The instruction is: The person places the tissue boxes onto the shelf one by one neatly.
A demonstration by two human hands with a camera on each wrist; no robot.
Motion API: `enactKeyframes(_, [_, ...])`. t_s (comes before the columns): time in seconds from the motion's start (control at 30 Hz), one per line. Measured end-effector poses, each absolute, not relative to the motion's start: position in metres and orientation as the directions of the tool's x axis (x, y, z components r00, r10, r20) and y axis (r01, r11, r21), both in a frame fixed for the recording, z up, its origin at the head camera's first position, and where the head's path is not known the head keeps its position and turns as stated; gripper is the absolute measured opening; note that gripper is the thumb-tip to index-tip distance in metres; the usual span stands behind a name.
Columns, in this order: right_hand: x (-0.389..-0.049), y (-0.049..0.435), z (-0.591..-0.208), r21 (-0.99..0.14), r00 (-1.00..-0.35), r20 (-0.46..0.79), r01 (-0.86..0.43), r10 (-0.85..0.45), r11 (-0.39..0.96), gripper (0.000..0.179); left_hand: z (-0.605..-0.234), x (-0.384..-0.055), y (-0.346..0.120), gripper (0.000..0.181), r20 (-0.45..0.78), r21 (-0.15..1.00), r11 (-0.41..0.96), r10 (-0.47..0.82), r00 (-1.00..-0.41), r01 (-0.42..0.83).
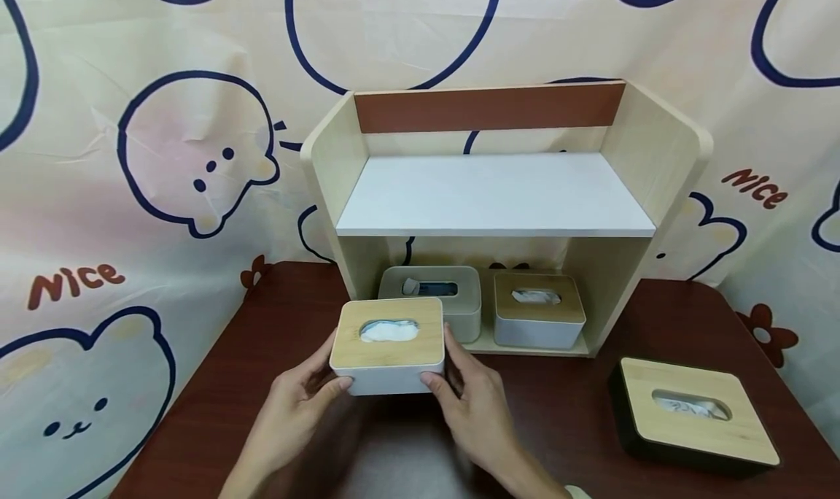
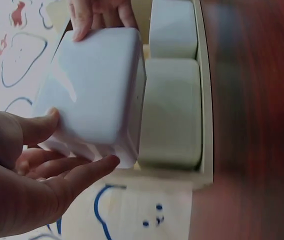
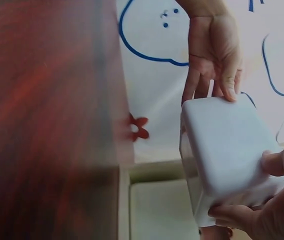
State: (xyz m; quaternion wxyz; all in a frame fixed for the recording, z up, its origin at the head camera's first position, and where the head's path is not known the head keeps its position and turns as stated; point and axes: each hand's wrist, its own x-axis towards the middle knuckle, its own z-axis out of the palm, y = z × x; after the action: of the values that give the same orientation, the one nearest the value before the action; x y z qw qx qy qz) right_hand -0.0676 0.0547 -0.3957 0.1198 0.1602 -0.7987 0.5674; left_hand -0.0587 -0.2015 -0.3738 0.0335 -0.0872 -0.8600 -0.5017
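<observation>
A white box point(image 1: 387, 354) is gripped by half-curled left hand point(image 1: 292, 411) and right hand point(image 1: 477, 410); behind, a grey box point(image 1: 467, 311) is partly blocked.

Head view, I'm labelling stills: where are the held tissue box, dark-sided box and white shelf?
Held tissue box point(image 1: 387, 353): head view, wooden lid.
Dark-sided box point(image 1: 698, 431): head view, wooden lid.
White shelf point(image 1: 496, 196): head view, top surface.

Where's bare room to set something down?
The white upper shelf, below the brown strip, is bare; so is the tabletop between the right hand and the dark-sided box. The lower shelf is crowded by the grey box and brown-topped box.
</observation>
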Motion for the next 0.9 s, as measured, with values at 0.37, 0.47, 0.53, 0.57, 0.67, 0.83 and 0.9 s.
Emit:
enactKeyframes(0.37, [-0.065, 0.09, -0.36, -0.761, -0.904, 0.418, -0.403, -0.091, 0.509, 0.074, -0.353, -0.067, -0.174, 0.072, 0.26, 0.863, 0.411, 0.14, -0.955, 0.295])
enactKeyframes(0.47, [-0.065, 0.096, -0.349, -0.742, -0.899, 0.427, -0.411, -0.098, 0.529, 0.075, -0.343, -0.069, -0.17, 0.072, 0.273, 0.847, 0.439, 0.123, -0.954, 0.299])
enactKeyframes(0.53, [-0.066, 0.099, -0.343, -0.732, -0.895, 0.433, -0.417, -0.105, 0.54, 0.075, -0.336, -0.07, -0.168, 0.071, 0.286, 0.834, 0.459, 0.114, -0.952, 0.306])
enactKeyframes(0.57, [-0.066, 0.1, -0.34, -0.73, -0.896, 0.431, -0.417, -0.11, 0.541, 0.075, -0.333, -0.071, -0.167, 0.071, 0.291, 0.828, 0.469, 0.111, -0.95, 0.308])
enactKeyframes(0.67, [-0.067, 0.103, -0.332, -0.728, -0.893, 0.434, -0.426, -0.121, 0.537, 0.075, -0.325, -0.072, -0.165, 0.07, 0.308, 0.81, 0.492, 0.109, -0.945, 0.32])
enactKeyframes(0.83, [-0.068, 0.105, -0.319, -0.733, -0.902, 0.413, -0.412, -0.127, 0.541, 0.076, -0.314, -0.073, -0.165, 0.068, 0.318, 0.798, 0.509, 0.101, -0.943, 0.324])
enactKeyframes(0.9, [-0.068, 0.105, -0.314, -0.735, -0.908, 0.398, -0.4, -0.13, 0.548, 0.076, -0.309, -0.073, -0.164, 0.068, 0.315, 0.798, 0.511, 0.096, -0.944, 0.319])
